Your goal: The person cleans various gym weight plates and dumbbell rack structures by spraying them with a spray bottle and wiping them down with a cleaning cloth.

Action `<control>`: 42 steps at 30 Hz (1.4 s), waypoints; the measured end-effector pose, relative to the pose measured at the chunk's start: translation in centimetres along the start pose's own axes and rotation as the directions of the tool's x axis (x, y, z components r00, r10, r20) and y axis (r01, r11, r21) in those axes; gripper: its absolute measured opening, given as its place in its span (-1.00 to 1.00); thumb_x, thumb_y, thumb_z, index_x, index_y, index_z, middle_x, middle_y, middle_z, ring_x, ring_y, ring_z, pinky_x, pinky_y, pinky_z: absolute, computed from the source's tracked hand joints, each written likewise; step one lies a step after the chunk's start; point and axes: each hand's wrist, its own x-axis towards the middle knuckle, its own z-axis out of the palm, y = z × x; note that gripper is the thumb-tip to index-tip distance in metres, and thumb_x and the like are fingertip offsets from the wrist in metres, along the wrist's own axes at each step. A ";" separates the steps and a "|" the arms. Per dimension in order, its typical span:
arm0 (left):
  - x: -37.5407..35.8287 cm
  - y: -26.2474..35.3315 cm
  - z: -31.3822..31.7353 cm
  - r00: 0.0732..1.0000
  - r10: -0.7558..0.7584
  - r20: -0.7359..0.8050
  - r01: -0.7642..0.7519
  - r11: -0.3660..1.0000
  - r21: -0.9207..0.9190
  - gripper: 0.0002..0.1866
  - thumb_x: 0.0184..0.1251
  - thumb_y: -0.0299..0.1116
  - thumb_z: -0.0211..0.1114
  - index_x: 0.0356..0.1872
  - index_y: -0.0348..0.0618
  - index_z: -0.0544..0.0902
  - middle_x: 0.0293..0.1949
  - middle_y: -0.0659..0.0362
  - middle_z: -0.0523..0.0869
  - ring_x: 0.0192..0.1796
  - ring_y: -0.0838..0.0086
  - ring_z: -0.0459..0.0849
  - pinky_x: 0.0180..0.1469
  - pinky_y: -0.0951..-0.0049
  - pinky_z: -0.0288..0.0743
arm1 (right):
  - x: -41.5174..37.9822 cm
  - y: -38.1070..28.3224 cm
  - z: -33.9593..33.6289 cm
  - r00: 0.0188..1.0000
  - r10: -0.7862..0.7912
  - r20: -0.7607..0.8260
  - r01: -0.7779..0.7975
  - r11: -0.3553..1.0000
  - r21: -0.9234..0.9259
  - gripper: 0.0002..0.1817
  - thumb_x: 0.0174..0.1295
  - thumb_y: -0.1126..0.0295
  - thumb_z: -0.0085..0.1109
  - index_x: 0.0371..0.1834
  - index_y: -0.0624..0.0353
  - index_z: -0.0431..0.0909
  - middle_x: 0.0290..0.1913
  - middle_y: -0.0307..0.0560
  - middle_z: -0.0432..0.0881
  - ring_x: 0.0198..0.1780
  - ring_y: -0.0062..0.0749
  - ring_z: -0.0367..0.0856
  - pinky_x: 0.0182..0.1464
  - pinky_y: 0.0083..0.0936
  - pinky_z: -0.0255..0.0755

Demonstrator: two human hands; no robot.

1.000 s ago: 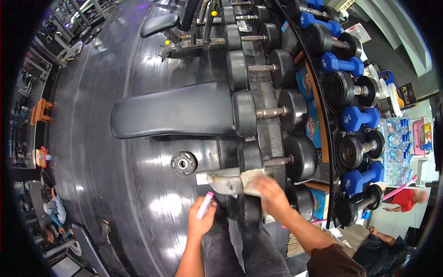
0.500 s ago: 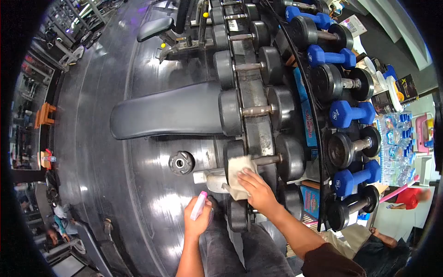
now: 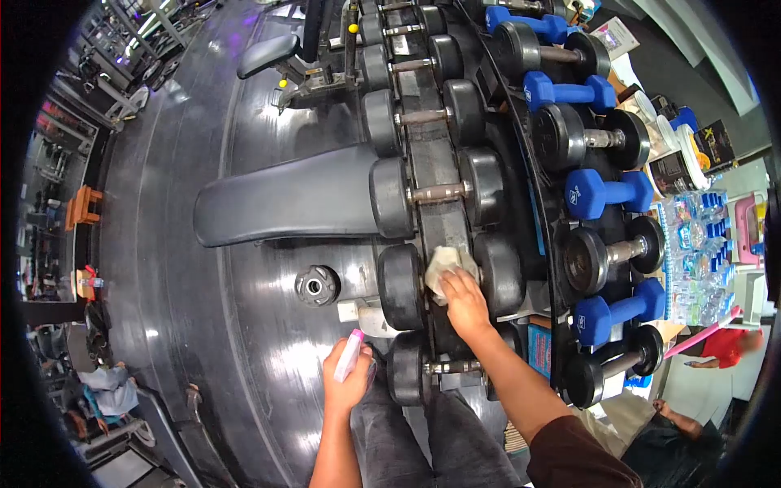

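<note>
Since a second ago the right hand (image 3: 465, 299) has carried the cloth (image 3: 446, 265) from the curved white piece at the rack's near end up onto the handle of a black dumbbell (image 3: 401, 286), between its two heads; its fingers are pressed flat on the cloth, pinning it against the bar rather than closing round it. The left hand (image 3: 346, 381) has barely shifted; it is curled shut round a small spray bottle (image 3: 351, 356) with a pink top, held upright over the person's knee. The cloth looks soft, light and limp, best bunched in the palm; the dumbbell looks heavy and rigid, its knurled bar being the natural place to take hold. It lies in the near part of the lower rack (image 3: 438, 171), with a smaller dumbbell (image 3: 407, 368) beside it at the near end and larger ones toward the far end. Blue dumbbells (image 3: 608, 193) alternate with black ones on the upper tier; a padded bench (image 3: 285, 202) and a loose weight plate (image 3: 317, 285) lie on the floor beside the rack.
</note>
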 end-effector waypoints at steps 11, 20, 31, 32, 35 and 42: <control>-2.3 1.2 -2.0 1.000 0.022 -0.019 -0.021 0.998 0.054 -0.86 0.32 -0.42 0.36 -0.22 -0.29 0.70 -0.32 0.13 0.71 -0.28 0.47 0.66 -0.16 0.44 0.54 | 4.0 -2.5 -1.7 0.983 0.142 -0.115 -0.117 0.972 0.203 -0.44 -0.02 0.75 0.14 0.16 0.37 0.61 0.32 0.14 0.58 0.41 0.13 0.43 0.51 -0.15 0.29; -3.5 2.0 -2.5 0.998 0.058 0.025 -0.061 0.991 0.121 -0.88 0.31 -0.44 0.38 -0.23 -0.27 0.69 -0.36 0.13 0.68 -0.33 0.47 0.64 -0.23 0.43 0.53 | -1.3 -0.3 0.2 0.993 0.026 0.118 -0.013 0.994 -0.105 -0.58 0.25 0.51 0.09 0.19 0.27 0.63 0.35 -0.04 0.56 0.47 -0.07 0.38 0.51 -0.22 0.29; -3.1 4.7 -2.7 0.994 0.097 0.044 -0.102 0.983 0.149 -0.87 0.37 -0.41 0.36 -0.25 -0.29 0.66 -0.37 0.16 0.64 -0.35 0.49 0.60 -0.24 0.44 0.51 | 3.8 -0.1 1.1 0.977 0.196 0.080 -0.203 0.976 0.085 -0.58 0.25 0.55 0.04 0.17 0.25 0.66 0.34 0.07 0.60 0.44 0.06 0.45 0.52 -0.19 0.29; -2.8 5.0 -2.2 0.992 0.112 0.050 -0.118 0.983 0.140 -0.86 0.37 -0.41 0.37 -0.24 -0.29 0.67 -0.37 0.15 0.64 -0.35 0.49 0.60 -0.24 0.44 0.51 | 3.3 -0.3 1.4 0.965 0.231 0.126 -0.242 0.967 0.081 -0.60 0.30 0.54 0.01 0.17 0.26 0.67 0.38 0.06 0.58 0.46 0.03 0.43 0.54 -0.19 0.26; -2.9 6.0 -0.7 0.989 0.111 0.099 -0.127 0.978 0.166 -0.86 0.36 -0.41 0.38 -0.21 -0.28 0.67 -0.35 0.15 0.66 -0.34 0.49 0.61 -0.24 0.44 0.51 | -0.2 -1.2 1.0 0.983 0.167 0.081 -0.172 0.983 0.066 -0.60 0.31 0.52 0.03 0.19 0.26 0.65 0.39 0.06 0.57 0.46 0.02 0.42 0.54 -0.19 0.27; -2.6 9.4 6.1 0.930 0.271 0.249 -0.325 0.922 0.208 -0.83 0.32 -0.38 0.47 -0.24 -0.24 0.67 -0.42 0.13 0.63 -0.42 0.41 0.60 -0.31 0.40 0.47 | -7.2 -4.5 -13.0 0.860 0.510 -0.021 -0.456 0.786 0.418 -0.45 0.06 0.78 0.11 0.20 0.31 0.60 0.35 0.15 0.58 0.38 0.13 0.53 0.46 -0.22 0.38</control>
